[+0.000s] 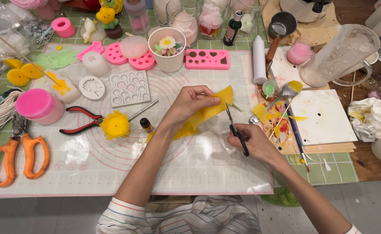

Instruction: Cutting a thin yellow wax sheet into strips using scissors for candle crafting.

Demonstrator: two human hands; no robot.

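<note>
My left hand (190, 102) pinches a thin yellow sheet (208, 112) and holds it just above the translucent work mat (112, 160). My right hand (251, 141) grips small black scissors (234, 125), whose blades point up and meet the sheet's upper right edge, which is cut into a short fringe. A yellow flower-shaped piece (115, 125) lies on the mat to the left, next to a small brown bottle (146, 125).
Red-handled pliers (81, 120), orange-handled scissors (17, 158), a pink round block (39, 106), white and pink moulds (129, 88), a white cup (168, 50) and a white cylinder (259, 65) ring the mat. A white board (324, 116), spoon, brush and yellow scraps lie right.
</note>
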